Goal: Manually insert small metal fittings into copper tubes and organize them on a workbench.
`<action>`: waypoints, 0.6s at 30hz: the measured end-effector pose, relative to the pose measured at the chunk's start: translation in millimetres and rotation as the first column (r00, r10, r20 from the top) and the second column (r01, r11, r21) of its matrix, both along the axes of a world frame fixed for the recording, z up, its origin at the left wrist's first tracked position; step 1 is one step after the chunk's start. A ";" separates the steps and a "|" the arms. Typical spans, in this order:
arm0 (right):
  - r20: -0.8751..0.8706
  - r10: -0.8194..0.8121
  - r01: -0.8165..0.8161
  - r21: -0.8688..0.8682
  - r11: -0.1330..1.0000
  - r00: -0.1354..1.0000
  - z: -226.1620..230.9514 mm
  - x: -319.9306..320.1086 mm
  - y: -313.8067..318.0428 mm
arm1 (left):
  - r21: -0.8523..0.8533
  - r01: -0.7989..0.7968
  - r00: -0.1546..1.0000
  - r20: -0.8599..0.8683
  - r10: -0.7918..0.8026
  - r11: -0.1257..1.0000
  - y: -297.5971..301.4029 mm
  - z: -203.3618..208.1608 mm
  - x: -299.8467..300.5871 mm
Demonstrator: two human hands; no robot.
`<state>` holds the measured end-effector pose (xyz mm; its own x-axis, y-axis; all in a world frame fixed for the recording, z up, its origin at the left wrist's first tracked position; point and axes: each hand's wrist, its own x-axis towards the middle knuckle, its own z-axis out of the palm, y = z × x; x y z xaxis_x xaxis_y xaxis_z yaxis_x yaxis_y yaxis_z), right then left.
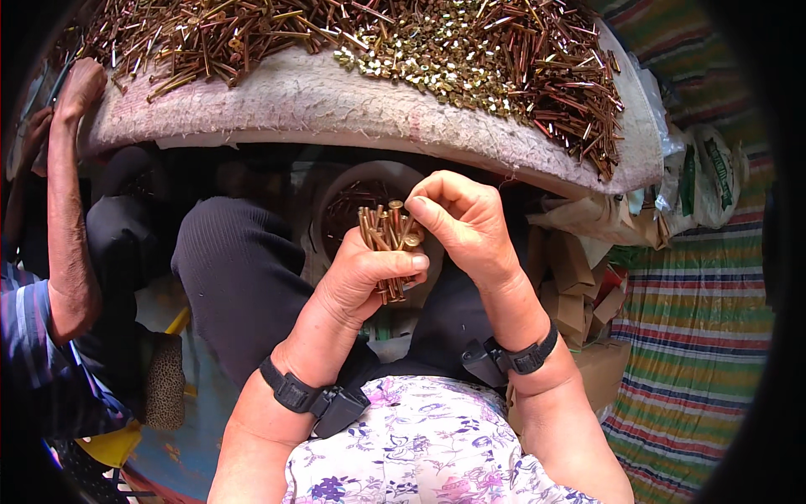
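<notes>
My left hand point(357, 270) is wrapped round a bunch of long brass-coloured bolts point(388, 239), held upright above my lap. Some shafts poke up past the fingers, and a few flat round heads show at the top and side. Right beside the top of the bunch is my right hand point(470, 225), its thumb and forefinger pinched together. What lies between those fingertips, if anything, is hidden. Below and behind the bunch stands a round pale bucket point(403, 174) with more bolts inside, partly covered by my hands.
Across the far side, a rough pale cloth point(277, 105) carries heaps of long bolts point(227, 42) and small shiny metal pieces point(445, 63). Another person's hand point(81, 84) reaches to its left end. Cardboard boxes point(575, 269) and a striped sheet point(697, 319) lie to the right.
</notes>
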<state>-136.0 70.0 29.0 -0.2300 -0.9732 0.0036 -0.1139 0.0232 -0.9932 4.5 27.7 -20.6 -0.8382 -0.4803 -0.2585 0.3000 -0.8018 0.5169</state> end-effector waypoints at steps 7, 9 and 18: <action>-0.274 -0.140 0.063 -0.272 0.960 0.952 13.3 5.6 9.1 | 0.017 0.078 0.997 -0.025 -0.077 0.997 2.8 1.4 -7.3; 0.047 -0.273 0.272 -0.332 0.903 0.961 11.8 -3.8 13.1 | 0.047 0.092 0.995 -0.029 -0.091 0.995 7.0 1.0 -13.8; -0.121 -0.225 0.199 -0.192 0.961 0.967 -6.0 -19.9 46.8 | 0.061 -0.032 0.998 0.052 0.029 0.998 17.2 2.1 -23.7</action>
